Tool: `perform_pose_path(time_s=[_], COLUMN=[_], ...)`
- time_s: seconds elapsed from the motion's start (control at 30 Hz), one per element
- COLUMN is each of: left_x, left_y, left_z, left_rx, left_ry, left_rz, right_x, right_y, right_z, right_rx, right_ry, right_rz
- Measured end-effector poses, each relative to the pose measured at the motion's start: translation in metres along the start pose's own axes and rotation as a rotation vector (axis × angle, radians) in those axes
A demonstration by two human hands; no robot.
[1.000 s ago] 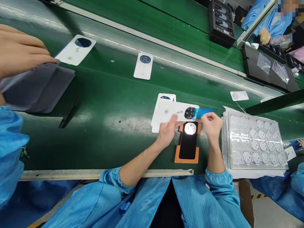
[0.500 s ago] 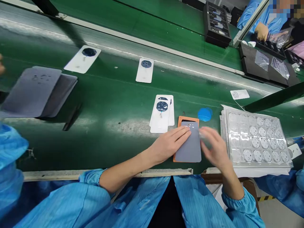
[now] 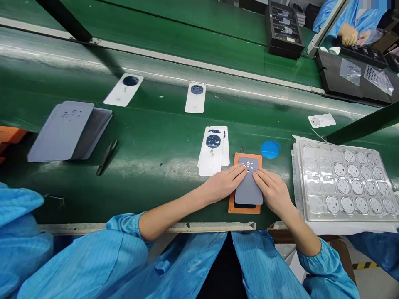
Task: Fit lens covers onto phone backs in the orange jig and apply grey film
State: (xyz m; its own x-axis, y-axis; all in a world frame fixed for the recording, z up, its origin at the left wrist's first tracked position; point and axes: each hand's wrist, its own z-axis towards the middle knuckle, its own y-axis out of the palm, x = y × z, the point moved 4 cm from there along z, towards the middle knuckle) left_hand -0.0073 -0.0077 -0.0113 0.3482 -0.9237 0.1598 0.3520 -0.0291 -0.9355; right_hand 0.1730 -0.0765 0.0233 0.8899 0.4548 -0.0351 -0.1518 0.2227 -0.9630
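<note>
A grey phone-shaped sheet (image 3: 249, 189) lies over an orange frame (image 3: 232, 203), slightly askew, with a dark strip showing under its lower edge. My left hand (image 3: 225, 182) has its fingertips on the sheet's upper left part, beside small holes. On the sheet's right edge rest the fingertips of my right hand (image 3: 274, 191). Both hands have their fingers stretched out and close together. Left of the frame lie overlapping white cards (image 3: 210, 160) with dark round prints. A blue round film (image 3: 270, 149) is just beyond the frame's upper right corner.
At the right stands a clear tray (image 3: 318, 214) of round parts. Stacked grey sheets (image 3: 59, 137) and a black pen-like tool (image 3: 107, 158) lie left. More white cards (image 3: 195, 101) lie farther back. Across the line, a person's hands work near black trays (image 3: 285, 31).
My right hand has moved left onto the sheet. The sheet has shifted upward on the orange frame, uncovering its lower edge. The camera view has shifted slightly.
</note>
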Motion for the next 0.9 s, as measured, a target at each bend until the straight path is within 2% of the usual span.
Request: perform_pose_path(time_s=[0.23, 0.4, 0.73, 0.9], left_x=[-0.003, 0.0, 0.016, 0.007], left_y=[-0.001, -0.007, -0.011, -0.021], left_z=[0.008, 0.008, -0.007, -0.011], left_rx=[-0.136, -0.258, -0.2, -0.175], left_ry=[-0.045, -0.018, -0.079, -0.083], left_rz=[0.015, 0.021, -0.026, -0.194], right_x=[0.0, -0.002, -0.015, -0.017], right_y=[0.019, 0.025, 0.018, 0.016], right_z=[0.013, 0.014, -0.014, -0.018], right_rx=[-0.206, -0.238, -0.208, -0.143], right_ry=[0.002, 0.022, 0.066, 0.06], right_rz=[0.003, 0.039, 0.144, 0.228])
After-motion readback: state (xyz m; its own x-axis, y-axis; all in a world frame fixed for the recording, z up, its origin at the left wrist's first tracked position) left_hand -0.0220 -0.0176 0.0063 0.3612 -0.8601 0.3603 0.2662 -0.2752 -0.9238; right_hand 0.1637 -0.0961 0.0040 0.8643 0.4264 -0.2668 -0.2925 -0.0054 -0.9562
